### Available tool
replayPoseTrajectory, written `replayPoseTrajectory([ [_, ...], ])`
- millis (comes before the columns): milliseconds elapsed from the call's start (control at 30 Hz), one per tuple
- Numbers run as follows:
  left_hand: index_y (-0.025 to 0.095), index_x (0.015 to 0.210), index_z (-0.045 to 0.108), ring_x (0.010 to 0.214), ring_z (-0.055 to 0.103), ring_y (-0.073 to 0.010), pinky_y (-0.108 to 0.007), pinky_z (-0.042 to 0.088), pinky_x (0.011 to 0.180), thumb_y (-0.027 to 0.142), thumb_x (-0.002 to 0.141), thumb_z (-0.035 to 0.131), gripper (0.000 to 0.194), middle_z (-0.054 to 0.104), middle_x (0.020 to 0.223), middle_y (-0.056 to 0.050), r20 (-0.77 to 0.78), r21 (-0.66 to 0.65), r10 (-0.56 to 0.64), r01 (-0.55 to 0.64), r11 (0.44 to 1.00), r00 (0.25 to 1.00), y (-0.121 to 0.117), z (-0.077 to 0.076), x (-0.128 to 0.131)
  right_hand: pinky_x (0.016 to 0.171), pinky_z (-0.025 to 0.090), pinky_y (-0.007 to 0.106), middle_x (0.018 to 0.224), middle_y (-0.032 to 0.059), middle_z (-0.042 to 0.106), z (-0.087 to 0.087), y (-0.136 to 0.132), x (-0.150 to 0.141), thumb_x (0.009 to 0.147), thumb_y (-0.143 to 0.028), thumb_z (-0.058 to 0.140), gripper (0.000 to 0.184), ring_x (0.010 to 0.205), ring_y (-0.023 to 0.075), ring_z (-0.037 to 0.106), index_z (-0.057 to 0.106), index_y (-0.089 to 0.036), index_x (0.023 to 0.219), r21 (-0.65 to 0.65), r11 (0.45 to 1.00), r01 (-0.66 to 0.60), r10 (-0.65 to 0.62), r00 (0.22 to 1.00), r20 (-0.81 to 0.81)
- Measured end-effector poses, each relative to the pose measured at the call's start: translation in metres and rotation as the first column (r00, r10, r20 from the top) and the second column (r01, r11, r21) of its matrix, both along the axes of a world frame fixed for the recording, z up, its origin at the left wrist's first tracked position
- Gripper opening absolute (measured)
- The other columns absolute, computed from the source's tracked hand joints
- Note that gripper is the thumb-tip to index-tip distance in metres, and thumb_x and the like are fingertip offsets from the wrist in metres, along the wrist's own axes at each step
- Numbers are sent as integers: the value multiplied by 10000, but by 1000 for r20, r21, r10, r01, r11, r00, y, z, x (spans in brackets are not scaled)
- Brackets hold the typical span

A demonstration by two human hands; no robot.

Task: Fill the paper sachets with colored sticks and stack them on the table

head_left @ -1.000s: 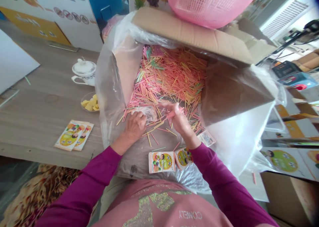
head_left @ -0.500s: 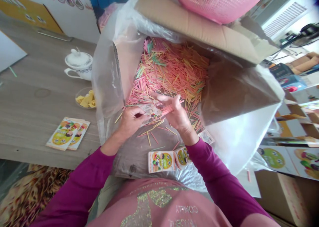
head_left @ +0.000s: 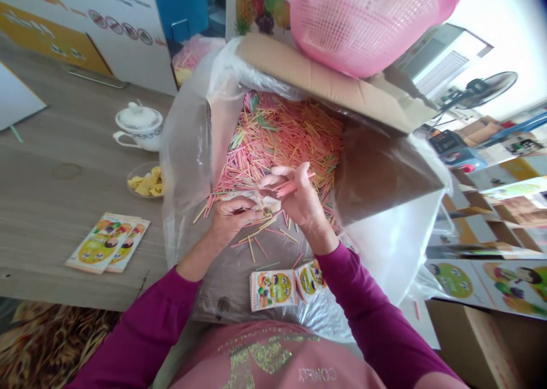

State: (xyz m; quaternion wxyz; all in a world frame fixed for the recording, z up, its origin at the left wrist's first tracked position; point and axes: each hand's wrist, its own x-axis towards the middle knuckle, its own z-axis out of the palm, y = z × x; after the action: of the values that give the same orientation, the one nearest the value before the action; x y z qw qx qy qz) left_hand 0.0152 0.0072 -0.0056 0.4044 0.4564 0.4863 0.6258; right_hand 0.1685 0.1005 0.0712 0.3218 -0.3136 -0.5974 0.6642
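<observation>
My left hand [head_left: 226, 224] pinches a small, partly see-through packet [head_left: 272, 205] with printing on it, held above the near part of a plastic-lined carton [head_left: 376, 172]. Just to its right, my right hand [head_left: 308, 209] is closed round a small bunch of pink sticks [head_left: 287, 188], thumb on top. Beyond both hands lies a big heap of thin pink, yellow and green sticks [head_left: 290, 132], with several loose ones scattered nearer. Two piles of printed packets, a left pile [head_left: 273, 291] and a right pile [head_left: 309, 278], rest close to my body.
At left on the wooden table [head_left: 38, 189] are a lidded white cup [head_left: 139, 127], a dish of yellow pieces [head_left: 147, 183] and printed packets [head_left: 106, 244]. A pink basket [head_left: 363, 30] sits behind the carton flap. Printed boxes [head_left: 474, 283] and a fan [head_left: 491, 90] are at right.
The packet in my left hand has turned and its printed face shows less. My right hand still grips the sticks beside it. The view has tilted up, showing more of the basket.
</observation>
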Motion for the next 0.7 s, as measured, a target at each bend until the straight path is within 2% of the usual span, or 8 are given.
replayPoseTrajectory([
  [133, 226, 768, 834, 720, 707, -162, -296, 596, 689, 438, 750, 963, 249, 790, 779, -11, 85, -24, 29, -27, 999, 996, -3, -3, -2, 1002, 635, 468, 1076, 106, 854, 8, -12, 0, 950, -978, 378, 857, 1180, 304, 786, 850, -265, 995, 40, 999, 3, 1, 994, -111],
  [300, 228, 758, 824, 716, 702, -158, -291, 594, 672, 445, 751, 966, 260, 789, 798, -12, 92, -5, 62, -62, 998, 994, -5, -7, -4, 1205, 515, 501, 1360, 45, 786, 7, -24, 3, 1021, -868, 449, 697, 1391, 296, 668, 876, -317, 1006, 292, 955, 55, -20, 993, -118],
  [400, 230, 756, 828, 773, 727, -177, -308, 613, 720, 413, 775, 955, 224, 797, 822, -23, 66, 56, 65, -68, 996, 996, -6, -3, -2, 1262, 444, 548, 1337, 37, 792, 4, -24, 2, 1057, -793, 491, 602, 1416, 298, 642, 879, -334, 1037, 409, 911, -56, 73, 997, -25],
  [500, 236, 770, 836, 794, 735, -180, -322, 622, 756, 382, 782, 942, 181, 808, 835, -24, 85, 82, 58, -65, 995, 995, -6, 1, 0, 1261, 434, 583, 1310, 50, 805, -1, -20, 1, 1016, -768, 613, 523, 1389, 316, 658, 865, -329, 1145, 396, 900, -180, 179, 983, 40],
  [533, 237, 773, 838, 791, 734, -178, -323, 622, 761, 373, 776, 940, 169, 810, 833, -22, 100, 73, 59, -66, 995, 993, -6, 2, 0, 1249, 451, 584, 1358, 55, 789, -4, -17, 1, 983, -775, 660, 542, 1391, 322, 658, 840, -331, 1237, 358, 914, -188, 193, 981, 23],
  [600, 232, 769, 835, 763, 724, -172, -321, 618, 752, 366, 749, 942, 173, 803, 804, -15, 125, 32, 73, -78, 996, 989, -4, 4, 0, 1228, 486, 573, 1473, 80, 735, -9, -13, 2, 917, -835, 694, 727, 1413, 333, 646, 741, -326, 1434, 286, 949, -132, 151, 988, -44],
  [667, 219, 764, 827, 727, 712, -170, -323, 617, 730, 388, 719, 952, 215, 786, 770, -9, 150, -26, 87, -84, 996, 985, -2, 5, 2, 1220, 505, 558, 1544, 110, 684, -14, -12, 2, 908, -925, 591, 887, 1444, 334, 625, 649, -309, 1543, 250, 968, -30, 52, 995, -81],
  [700, 213, 771, 824, 719, 712, -172, -326, 620, 725, 404, 701, 959, 244, 784, 768, -8, 169, -50, 88, -81, 995, 982, 0, 5, 4, 1218, 510, 550, 1557, 117, 673, -16, -14, 2, 930, -945, 514, 906, 1451, 329, 620, 630, -304, 1560, 253, 967, 12, 9, 997, -79],
])
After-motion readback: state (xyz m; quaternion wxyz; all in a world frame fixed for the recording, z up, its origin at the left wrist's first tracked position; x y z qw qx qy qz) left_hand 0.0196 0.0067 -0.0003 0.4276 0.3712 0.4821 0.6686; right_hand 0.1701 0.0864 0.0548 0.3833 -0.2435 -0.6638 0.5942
